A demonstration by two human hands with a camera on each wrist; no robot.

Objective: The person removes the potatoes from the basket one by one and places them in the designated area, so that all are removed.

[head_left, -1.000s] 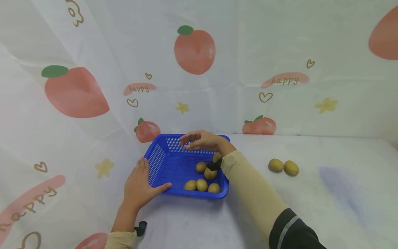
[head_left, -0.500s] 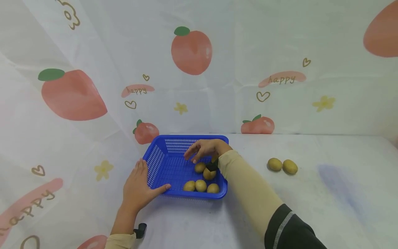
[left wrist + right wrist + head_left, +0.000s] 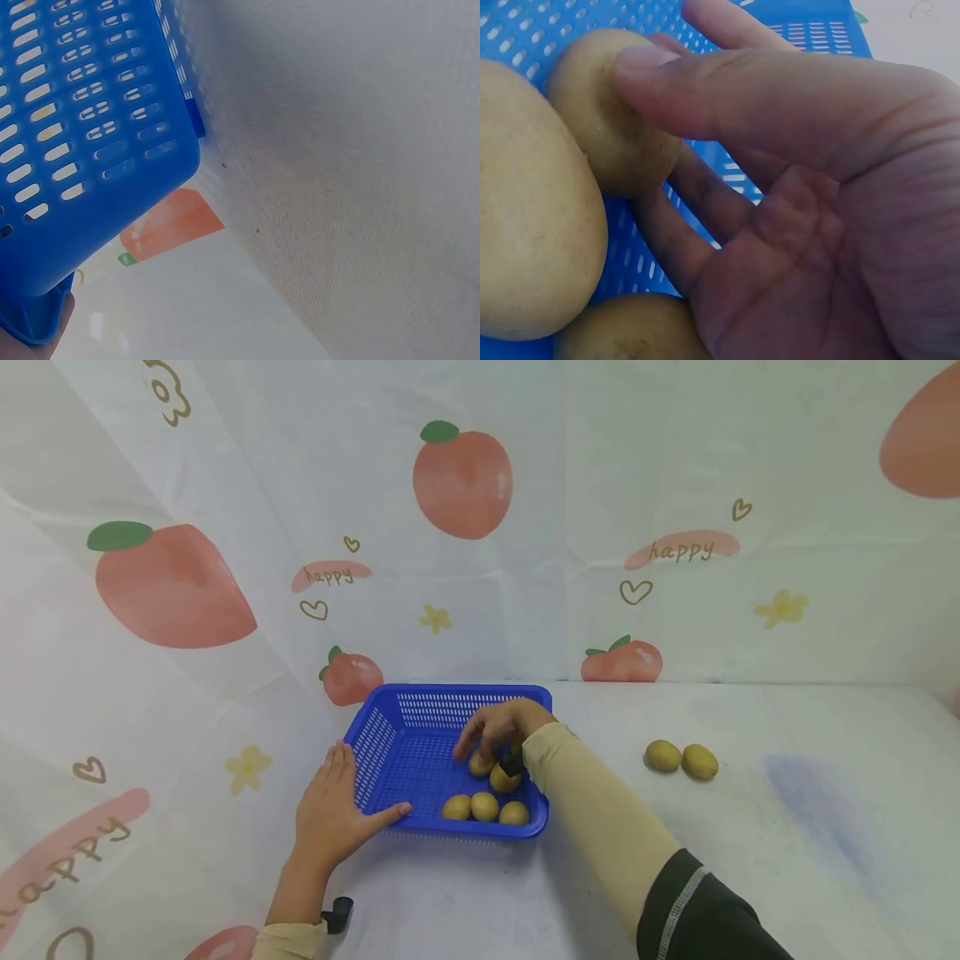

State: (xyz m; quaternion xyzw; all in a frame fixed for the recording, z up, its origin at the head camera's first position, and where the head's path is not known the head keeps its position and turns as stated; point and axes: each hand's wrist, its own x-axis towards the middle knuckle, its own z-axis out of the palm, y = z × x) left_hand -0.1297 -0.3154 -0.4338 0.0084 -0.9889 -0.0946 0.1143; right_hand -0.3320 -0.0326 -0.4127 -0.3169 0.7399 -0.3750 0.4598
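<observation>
A blue plastic basket (image 3: 450, 828) with slotted walls holds several yellow-brown potatoes, mostly towards its right side. My left hand (image 3: 328, 806) rests against its left front corner. The fingers lie straight along the left rim, and the thumb stretches over the front rim. Inside the basket, my right hand (image 3: 501, 727) reaches down to a potato (image 3: 600, 112). Its thumb presses on that potato's near side in the right wrist view, with fingers curled behind it. A larger potato (image 3: 532, 210) and another potato (image 3: 630, 330) lie close beside. The right wrist partly covers a potato at the back.
Two potatoes (image 3: 681, 760) lie side by side on the white-covered table (image 3: 750, 843), right of the basket. A white cloth (image 3: 540, 527) printed with fruit hangs just behind the basket and along the left. The table cover has a bluish stain (image 3: 821, 818).
My right hand has lowered from over the back of the basket onto a potato, and its fingers have closed around it. The left hand stays at the basket's corner.
</observation>
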